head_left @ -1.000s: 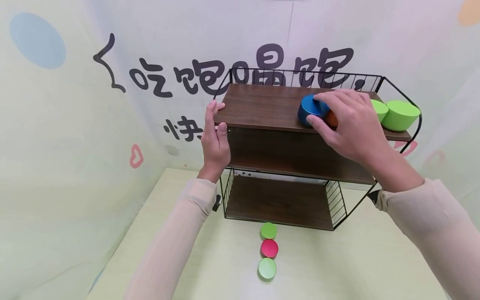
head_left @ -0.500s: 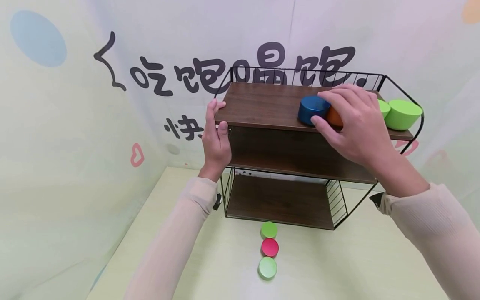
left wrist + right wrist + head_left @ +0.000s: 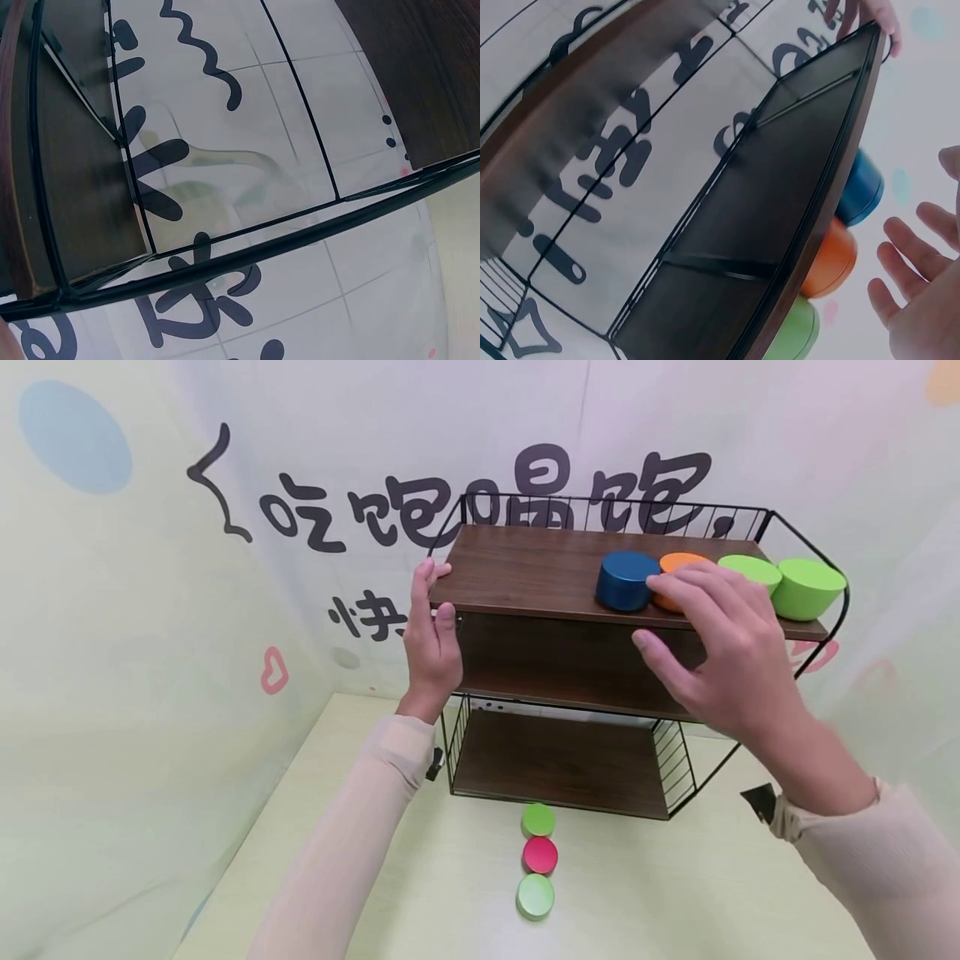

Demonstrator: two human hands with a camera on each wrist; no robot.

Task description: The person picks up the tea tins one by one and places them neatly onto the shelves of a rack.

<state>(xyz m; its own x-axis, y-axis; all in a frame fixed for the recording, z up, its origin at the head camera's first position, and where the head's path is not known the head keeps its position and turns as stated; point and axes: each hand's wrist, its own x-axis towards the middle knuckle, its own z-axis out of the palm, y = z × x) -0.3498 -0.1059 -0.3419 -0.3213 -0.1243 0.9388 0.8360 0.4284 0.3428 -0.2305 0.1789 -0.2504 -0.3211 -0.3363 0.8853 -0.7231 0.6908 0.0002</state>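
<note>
My left hand (image 3: 433, 643) grips the left end of the top board of a black wire-frame shelf rack (image 3: 525, 572), thumb at the front edge and fingers over the side. On that board's right half, a squat blue round container (image 3: 626, 582), an orange one (image 3: 681, 561) and two light green ones (image 3: 748, 570) stand in a row. My right hand (image 3: 723, 647) is in front of the row, fingers spread and thumb apart, holding nothing. In the right wrist view a gap shows between its fingers (image 3: 911, 259) and the containers.
Below the top board the rack has a middle board (image 3: 592, 672) and a bottom board (image 3: 558, 760). In front of it on the pale table (image 3: 637, 885), a green (image 3: 538, 819), a red (image 3: 540, 855) and a pale green round piece (image 3: 535, 896) line up. A printed sheet (image 3: 420, 418) hangs behind.
My right hand has let go of the blue container and drawn back toward me, down and to the right. The container stays on the top board. My left hand has not moved.
</note>
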